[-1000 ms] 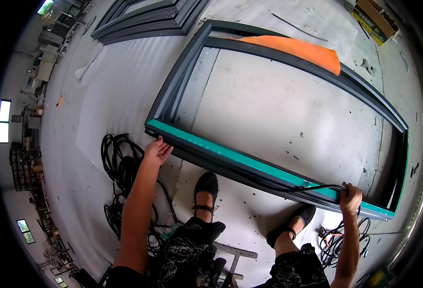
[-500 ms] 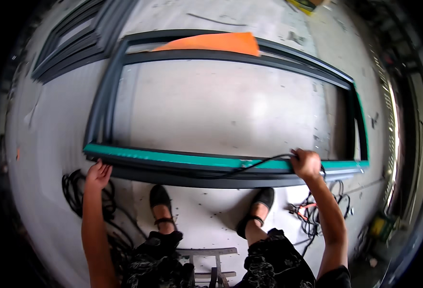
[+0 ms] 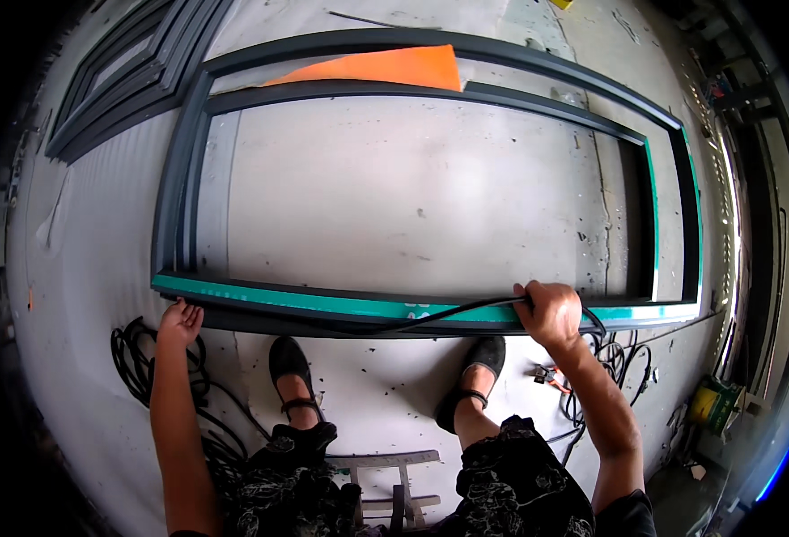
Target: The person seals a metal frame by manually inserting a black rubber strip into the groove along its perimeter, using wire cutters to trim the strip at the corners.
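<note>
A large dark grey rectangular frame lies before me, with green tape along its near side. My right hand is closed round a black rubber strip just over the right part of that side. From there the strip slopes down leftward to the frame's near edge; past the hand it runs toward loose loops on the right. At the near left corner, my left hand has its fingers pinched against the edge, apparently on the strip's left part, though the fingertips are partly hidden.
An orange sheet lies across the frame's far side. More grey frames are stacked at the far left. Black coils rest by my left arm; orange-handled pliers lie by the right coils. A low metal stool stands between my legs.
The view has shifted, so the frame sits a little higher and its right end shows wider. My right hand has moved slightly left with the strip; my left hand stays at the corner.
</note>
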A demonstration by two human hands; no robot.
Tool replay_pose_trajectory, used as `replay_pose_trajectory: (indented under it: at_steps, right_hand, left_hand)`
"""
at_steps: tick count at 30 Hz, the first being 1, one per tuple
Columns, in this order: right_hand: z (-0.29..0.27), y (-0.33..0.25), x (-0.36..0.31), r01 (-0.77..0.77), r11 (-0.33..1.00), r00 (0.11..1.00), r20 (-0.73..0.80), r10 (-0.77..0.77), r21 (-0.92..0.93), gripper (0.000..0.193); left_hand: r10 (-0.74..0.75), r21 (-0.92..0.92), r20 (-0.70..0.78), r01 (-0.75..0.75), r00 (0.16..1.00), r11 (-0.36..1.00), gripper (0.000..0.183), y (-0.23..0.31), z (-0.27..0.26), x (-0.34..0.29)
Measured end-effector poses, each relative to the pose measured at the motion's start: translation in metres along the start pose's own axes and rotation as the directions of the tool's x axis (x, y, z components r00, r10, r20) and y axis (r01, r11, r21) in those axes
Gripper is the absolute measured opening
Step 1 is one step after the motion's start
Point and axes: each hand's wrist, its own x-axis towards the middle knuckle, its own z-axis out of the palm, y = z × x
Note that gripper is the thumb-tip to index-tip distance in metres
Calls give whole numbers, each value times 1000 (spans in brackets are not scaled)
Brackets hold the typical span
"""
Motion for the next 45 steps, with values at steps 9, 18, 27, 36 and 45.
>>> replay_pose_trajectory:
  at_steps: [9,18,27,36,45]
  right_hand:
    - [80,-32,-31,-48,995,997,58,43,88,25]
    - [73,-38,-30,-88,992,990,120,76,95,17]
    - [63,-63,-22,-134,982,986,120,118,136,22]
    - [63,-82,-12,-173,973,975,166,147,152,21]
    - [86,-84,-3,-190,971,967,199,160,146,23]
  left_hand:
    - [289,277,-346,-197,893,940,31,-4,-9,41]
    - [81,34,376,-101,923,994,46,-141,56,-120]
    - [296,-286,481,-171,826,943,34,-147,102,-107]
    - [271,-253,405,-178,873,951,20,-128,125,-104]
    - [197,-176,312,-147,930,973,22,-117,139,-83]
